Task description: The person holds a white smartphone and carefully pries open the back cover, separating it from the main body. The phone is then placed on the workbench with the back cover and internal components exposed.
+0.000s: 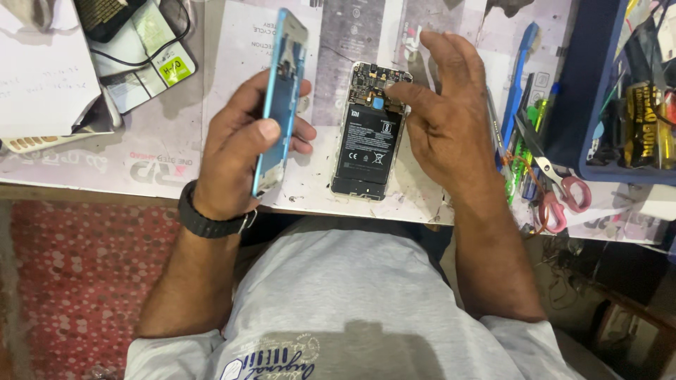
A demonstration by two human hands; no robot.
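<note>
Grey shirt fabric (352, 295) fills the lower view, closest to the lens, with both forearms rising from it toward the table (176, 151). Landmark for this report: the opened phone (369, 141), lying flat on the table with its back removed, black battery and upper circuit board exposed.

Left hand (243, 144), just left of the opened phone, is clamped on a blue back cover (282, 98); thumb presses one face, fingers wrap behind. Cover stands on edge, tilted, clear of the table surface. A black watch (204, 218) sits on that wrist.

Right hand (440, 112), at the right of the opened phone, is spread apart and holds nothing. Its forefinger tip rests on the board at the phone's upper end; remaining fingers are raised above the table.

Right of the opened phone, beyond the right hand: red-handled scissors (560, 190), a blue pry tool (517, 77), green-handled tools (521, 151), and a dark blue tray (570, 91) holding assorted tools.

Far left of the opened phone: white papers (42, 77) and a black cable (176, 39).

Below the table edge, left of the opened phone, a red patterned floor covering (77, 281) shows.
</note>
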